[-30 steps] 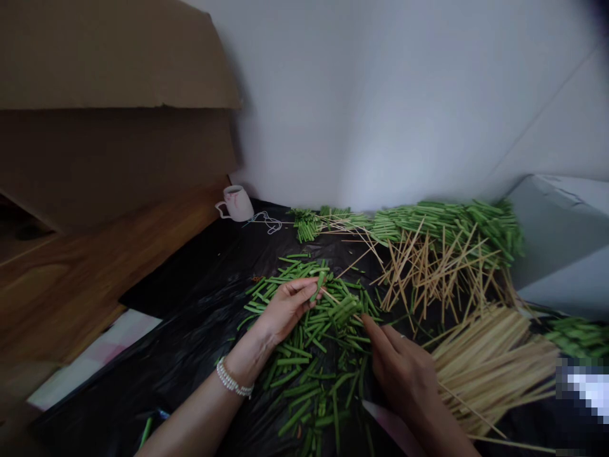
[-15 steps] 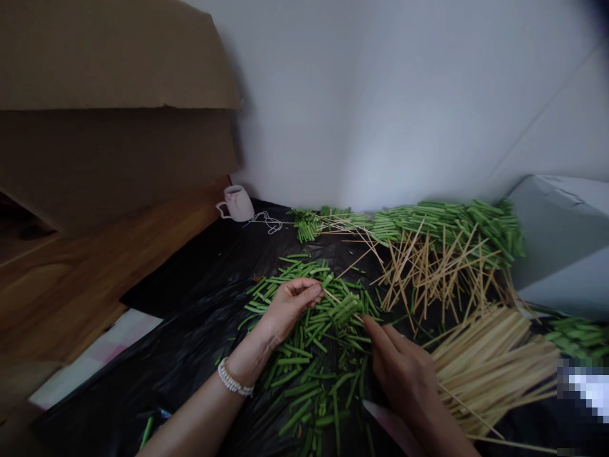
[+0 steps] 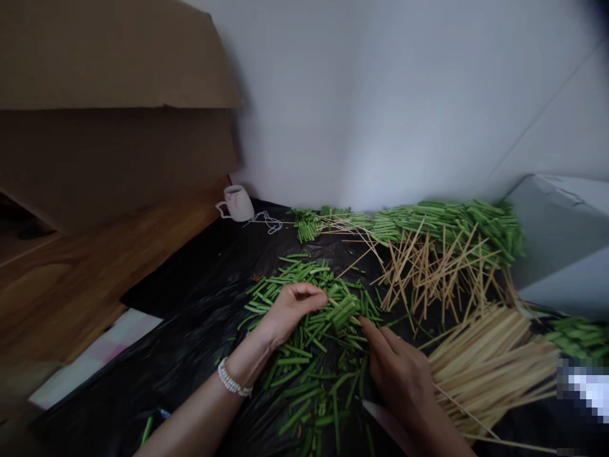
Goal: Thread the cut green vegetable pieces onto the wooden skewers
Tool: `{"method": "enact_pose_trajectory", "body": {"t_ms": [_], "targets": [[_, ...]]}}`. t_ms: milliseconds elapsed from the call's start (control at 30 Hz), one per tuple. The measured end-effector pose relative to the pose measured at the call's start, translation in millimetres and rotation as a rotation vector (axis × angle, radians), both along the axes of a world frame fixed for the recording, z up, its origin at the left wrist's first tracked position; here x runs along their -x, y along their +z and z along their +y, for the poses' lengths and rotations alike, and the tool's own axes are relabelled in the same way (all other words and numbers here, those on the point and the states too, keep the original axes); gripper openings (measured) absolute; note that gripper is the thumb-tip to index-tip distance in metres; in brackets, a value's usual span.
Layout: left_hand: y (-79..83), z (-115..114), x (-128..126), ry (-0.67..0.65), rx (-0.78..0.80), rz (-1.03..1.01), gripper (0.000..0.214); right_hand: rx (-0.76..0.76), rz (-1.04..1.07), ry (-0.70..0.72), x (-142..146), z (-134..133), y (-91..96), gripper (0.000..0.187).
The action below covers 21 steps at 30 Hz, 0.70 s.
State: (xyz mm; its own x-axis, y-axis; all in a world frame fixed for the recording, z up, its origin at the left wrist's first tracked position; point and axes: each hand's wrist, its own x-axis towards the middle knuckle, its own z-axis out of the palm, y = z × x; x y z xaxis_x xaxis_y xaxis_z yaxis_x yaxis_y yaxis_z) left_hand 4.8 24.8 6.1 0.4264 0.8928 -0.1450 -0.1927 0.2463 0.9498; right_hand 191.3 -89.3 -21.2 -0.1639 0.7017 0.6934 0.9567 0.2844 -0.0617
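My left hand [image 3: 291, 309], a pearl bracelet on its wrist, hovers over a heap of cut green stalks [image 3: 309, 355] on black plastic sheeting [image 3: 190, 330]. Its fingertips are pinched at the tip of a thin bamboo skewer [image 3: 339, 304] threaded with several green stalk pieces [image 3: 346, 311]. My right hand [image 3: 402, 381] grips the other end of that skewer, fingers closed around it, just right of the threaded pieces.
A bundle of bare skewers [image 3: 490, 362] lies at right. Filled skewers [image 3: 442, 241] are piled behind. A white mug [image 3: 236, 203] stands by the wall. A cardboard box [image 3: 114, 108] rests on the wooden surface at left, a grey box [image 3: 561, 241] at right.
The stalk piece held up in my left fingers a second ago has come down to the skewer tip. Both hands shifted slightly left.
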Motion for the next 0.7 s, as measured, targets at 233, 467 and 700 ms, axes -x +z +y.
{"method": "enact_pose_trajectory", "body": {"t_ms": [233,467,700], "targets": [[-2.5,-5,-4,-0.071,-0.082,0.043,0.022,-0.003,-0.016,0.004,0,1,7.9,0.032],[9.4,21,18,0.167,-0.238,0.223,0.030,-0.082,-0.015,-0.097,-18,4,12.7,0.031],[7.3,3,11,-0.191,-0.856,0.634,0.019,-0.051,-0.018,-0.141,-27,5,10.1,0.032]]}}
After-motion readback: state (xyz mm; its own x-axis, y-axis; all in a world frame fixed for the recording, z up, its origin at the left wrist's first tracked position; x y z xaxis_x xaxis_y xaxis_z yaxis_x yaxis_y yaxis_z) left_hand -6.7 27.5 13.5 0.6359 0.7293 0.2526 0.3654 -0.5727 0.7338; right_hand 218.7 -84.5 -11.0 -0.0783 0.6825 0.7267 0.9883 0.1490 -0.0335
